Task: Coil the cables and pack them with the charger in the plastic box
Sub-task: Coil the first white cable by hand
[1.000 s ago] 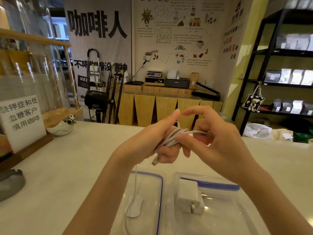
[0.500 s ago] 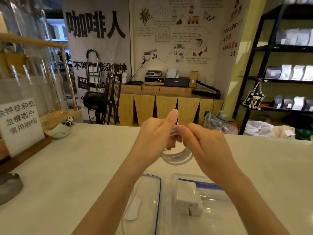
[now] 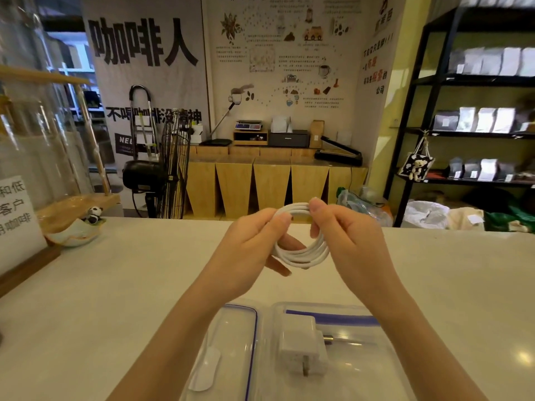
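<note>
While each hand (image 3: pixel 341 238) pinches the coiled white cable (image 3: pixel 301 254), the charger (image 3: pixel 304 348) lies in the plastic box (image 3: pixel 333 309).

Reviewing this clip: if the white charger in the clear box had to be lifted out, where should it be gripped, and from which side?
Grip the charger across its flat left and right faces, coming straight down from above. The plastic box is open-topped, and its walls would likely hinder a sideways approach.

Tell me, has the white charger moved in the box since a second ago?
No. The charger sits just below the box's blue strip as before; only the camera view shifted.
</note>
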`<action>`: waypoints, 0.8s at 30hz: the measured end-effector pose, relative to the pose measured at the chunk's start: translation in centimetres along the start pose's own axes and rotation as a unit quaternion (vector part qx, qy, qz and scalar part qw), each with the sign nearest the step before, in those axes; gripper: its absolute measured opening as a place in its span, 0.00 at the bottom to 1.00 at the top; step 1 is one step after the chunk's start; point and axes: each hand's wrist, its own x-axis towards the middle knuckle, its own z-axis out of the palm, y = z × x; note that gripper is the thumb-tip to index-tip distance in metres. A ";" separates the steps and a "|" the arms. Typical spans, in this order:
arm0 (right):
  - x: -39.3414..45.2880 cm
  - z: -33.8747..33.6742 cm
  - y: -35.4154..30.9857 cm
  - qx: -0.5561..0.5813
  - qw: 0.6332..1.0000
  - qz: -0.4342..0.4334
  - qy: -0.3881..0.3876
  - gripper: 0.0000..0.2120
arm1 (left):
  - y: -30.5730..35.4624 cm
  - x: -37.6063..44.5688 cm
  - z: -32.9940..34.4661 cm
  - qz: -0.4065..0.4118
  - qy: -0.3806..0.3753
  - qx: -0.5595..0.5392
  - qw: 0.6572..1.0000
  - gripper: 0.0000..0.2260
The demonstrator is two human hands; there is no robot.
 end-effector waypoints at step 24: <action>0.2 0.0 0.7 0.007 0.996 -0.081 0.048 0.08 | 0.8 0.0 -0.4 -0.100 0.020 -0.089 0.991 0.14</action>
